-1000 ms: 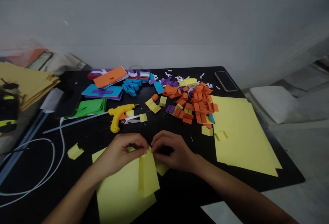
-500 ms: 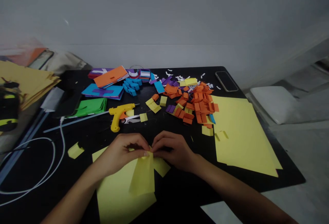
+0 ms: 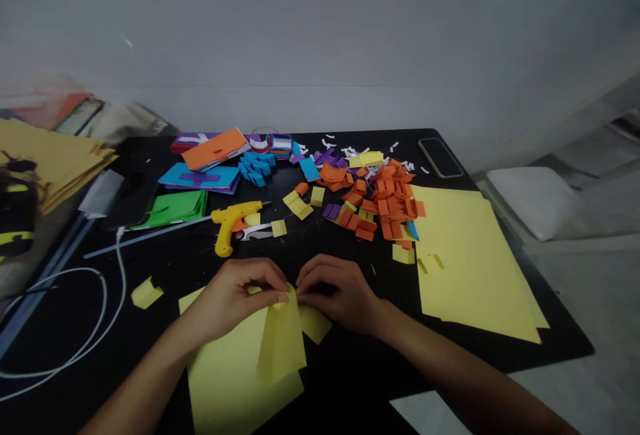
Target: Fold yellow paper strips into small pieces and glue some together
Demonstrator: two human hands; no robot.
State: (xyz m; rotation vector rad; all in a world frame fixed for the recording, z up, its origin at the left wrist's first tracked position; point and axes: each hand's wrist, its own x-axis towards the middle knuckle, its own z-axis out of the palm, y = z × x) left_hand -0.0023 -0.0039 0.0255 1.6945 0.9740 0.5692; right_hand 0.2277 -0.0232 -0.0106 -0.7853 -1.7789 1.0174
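Observation:
A folded piece of yellow paper (image 3: 283,345) hangs from the pinched fingers of my left hand (image 3: 240,298). My right hand (image 3: 343,292) is closed at the top right edge of that piece, thumb and fingertips together; what they pinch is too small to make out. Under my left wrist and the held piece lies a larger yellow sheet (image 3: 225,392) on the black table. A small yellow piece (image 3: 315,324) sits below my right fingertips, partly covered by the held paper.
A yellow glue gun (image 3: 231,222) and scissors (image 3: 255,232) lie beyond my hands. Orange folded pieces (image 3: 393,198) are heaped behind, beside yellow sheets (image 3: 465,262) and a phone (image 3: 440,158). Green paper (image 3: 177,207) and a white cable (image 3: 121,275) are at left.
The lower end of the held yellow paper has swung slightly to the right. My right fingertips have shifted a little to the right, and a small gap now shows between my hands.

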